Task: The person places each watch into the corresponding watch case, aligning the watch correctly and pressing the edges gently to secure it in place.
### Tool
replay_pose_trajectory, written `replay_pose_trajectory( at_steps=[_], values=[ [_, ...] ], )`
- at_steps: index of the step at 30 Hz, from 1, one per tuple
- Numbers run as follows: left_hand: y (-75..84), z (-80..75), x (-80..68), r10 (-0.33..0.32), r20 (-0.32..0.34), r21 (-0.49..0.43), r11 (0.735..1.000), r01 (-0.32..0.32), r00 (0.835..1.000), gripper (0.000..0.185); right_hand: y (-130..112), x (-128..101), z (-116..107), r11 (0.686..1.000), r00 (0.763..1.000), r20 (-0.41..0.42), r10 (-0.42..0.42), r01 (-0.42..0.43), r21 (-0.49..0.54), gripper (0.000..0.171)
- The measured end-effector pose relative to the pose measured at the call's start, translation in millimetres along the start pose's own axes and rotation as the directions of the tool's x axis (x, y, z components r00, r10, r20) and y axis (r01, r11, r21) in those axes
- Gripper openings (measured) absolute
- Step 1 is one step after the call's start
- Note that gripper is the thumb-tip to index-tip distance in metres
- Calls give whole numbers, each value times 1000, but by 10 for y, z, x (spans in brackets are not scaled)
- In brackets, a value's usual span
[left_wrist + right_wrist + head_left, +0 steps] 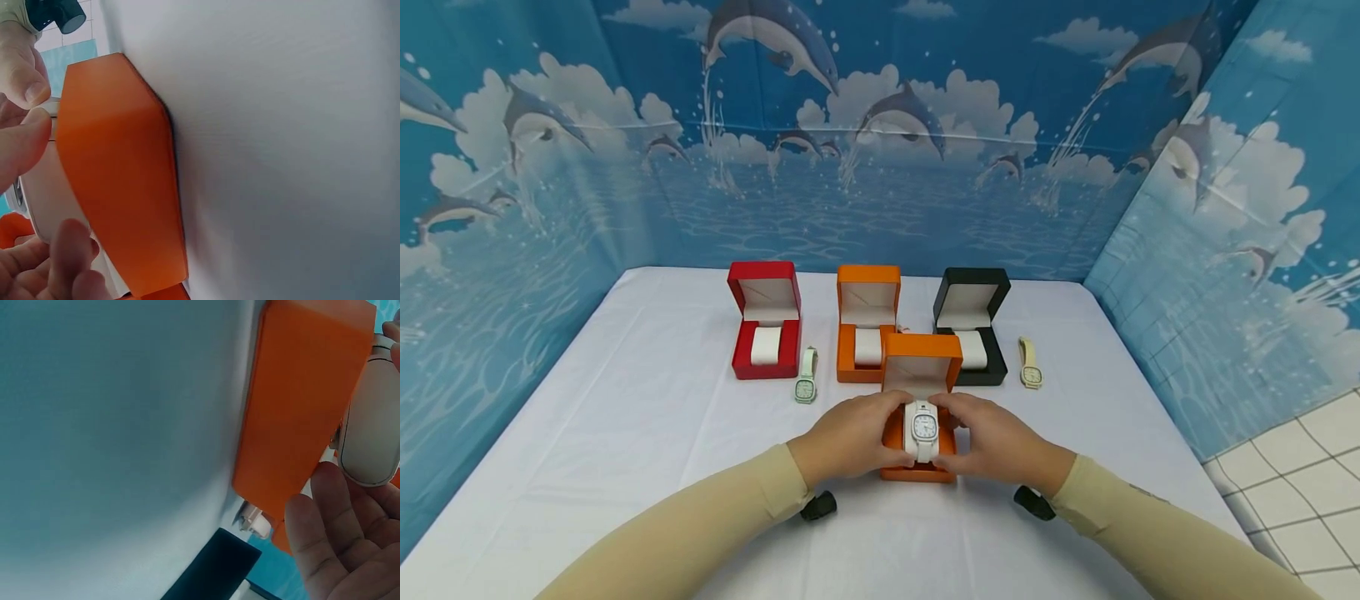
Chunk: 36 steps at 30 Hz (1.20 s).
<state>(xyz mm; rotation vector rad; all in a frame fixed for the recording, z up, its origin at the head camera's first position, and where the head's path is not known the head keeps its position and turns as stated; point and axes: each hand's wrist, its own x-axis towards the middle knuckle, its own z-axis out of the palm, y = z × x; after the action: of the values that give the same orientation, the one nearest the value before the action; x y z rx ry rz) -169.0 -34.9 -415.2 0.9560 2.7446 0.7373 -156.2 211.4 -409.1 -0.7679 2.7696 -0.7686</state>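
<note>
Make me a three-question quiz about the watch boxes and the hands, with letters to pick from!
1. Where does the green watch lie?
A. beside the red box
B. inside the black box
C. on the floor

2. How many orange boxes are there?
A. one
B. two
C. four

3. What state is the near orange box in?
A. lid closed
B. tipped over
C. open, white watch on its cushion

Answers:
1 A, it lies on the white tablecloth right of the red box.
2 B, the far orange box stands behind the near one.
3 C, the lid stands up while the left hand and right hand hold it.
</note>
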Motion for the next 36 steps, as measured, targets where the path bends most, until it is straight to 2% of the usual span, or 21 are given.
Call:
replay_pose_trajectory(
  at_steps=[9,21,28,36],
  values=[
    [-34,43,10,-14,5,5,1000,13,1000,69,17,15,49,997,1000,-1,-4,4,-83,74],
    [-52,97,14,-12,-10,22,1000,12,1000,66,28,15,80,993,1000,7,8,-7,-117,74],
    [-49,96,13,-21,-2,32,999,21,1000,69,18,10,112,981,1000,-12,4,-6,-195,74],
    [-50,99,33,-40,23,36,999,39,999,70,-2,30,106,991,997,38,65,-60,-120,75]
  ],
)
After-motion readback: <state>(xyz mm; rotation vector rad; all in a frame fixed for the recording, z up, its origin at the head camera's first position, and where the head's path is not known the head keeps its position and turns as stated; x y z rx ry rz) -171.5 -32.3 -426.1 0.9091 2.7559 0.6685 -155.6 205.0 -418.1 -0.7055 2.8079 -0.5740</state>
